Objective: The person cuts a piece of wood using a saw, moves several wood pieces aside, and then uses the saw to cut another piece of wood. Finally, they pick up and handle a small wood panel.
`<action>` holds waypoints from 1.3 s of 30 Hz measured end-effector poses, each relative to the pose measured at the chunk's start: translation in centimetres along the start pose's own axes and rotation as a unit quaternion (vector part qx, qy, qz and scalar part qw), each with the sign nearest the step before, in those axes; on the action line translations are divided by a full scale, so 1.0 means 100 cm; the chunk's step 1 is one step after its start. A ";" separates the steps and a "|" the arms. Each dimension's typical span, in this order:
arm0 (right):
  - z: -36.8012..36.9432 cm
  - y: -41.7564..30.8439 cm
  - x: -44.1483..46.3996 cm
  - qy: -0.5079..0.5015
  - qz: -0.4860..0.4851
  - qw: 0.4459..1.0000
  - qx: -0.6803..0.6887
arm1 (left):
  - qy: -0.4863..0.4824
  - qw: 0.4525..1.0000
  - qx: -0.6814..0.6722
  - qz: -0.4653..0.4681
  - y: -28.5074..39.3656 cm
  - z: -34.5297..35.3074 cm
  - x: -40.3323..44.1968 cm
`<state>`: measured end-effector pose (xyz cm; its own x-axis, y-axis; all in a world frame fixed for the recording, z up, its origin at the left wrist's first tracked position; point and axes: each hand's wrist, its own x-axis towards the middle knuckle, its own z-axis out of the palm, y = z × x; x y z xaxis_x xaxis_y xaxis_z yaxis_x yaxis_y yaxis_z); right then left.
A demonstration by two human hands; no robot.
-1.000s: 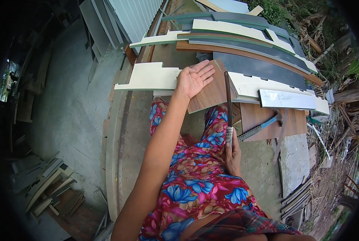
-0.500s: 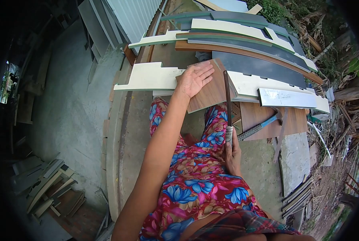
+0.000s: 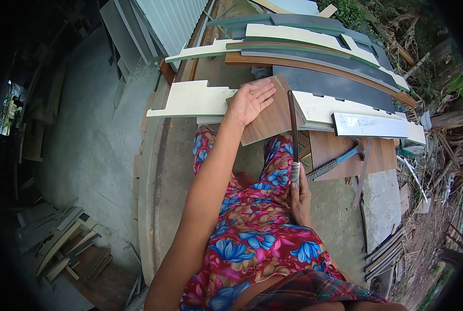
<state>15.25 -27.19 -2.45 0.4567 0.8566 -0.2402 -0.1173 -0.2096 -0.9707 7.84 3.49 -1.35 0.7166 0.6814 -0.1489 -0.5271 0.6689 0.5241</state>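
The brown board (image 3: 270, 122) stays, as before, under the left hand (image 3: 248, 103), fingers extended; the right hand (image 3: 301, 201) stays clamped on the long tool (image 3: 293, 127).

Open-air workshop, likely: boards (image 3: 270, 118), hammer (image 3: 336, 161), dimly seen offcut heap (image 3: 60, 246).

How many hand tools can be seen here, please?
2: a slim dark tool with a pale grip in the right hand, and a hammer lying across the wood-grain board. Others may be hidden under the boards.
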 end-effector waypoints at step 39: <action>0.003 -0.003 0.001 0.013 -0.031 0.999 -0.007 | -0.006 0.868 0.468 0.165 -0.021 0.021 -0.032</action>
<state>15.05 -26.95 -2.19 0.4860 0.8551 -0.1804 -0.0767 -0.1639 -0.9835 7.59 -0.67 -0.24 0.6052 0.7828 0.1449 -0.1066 -0.1006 0.9892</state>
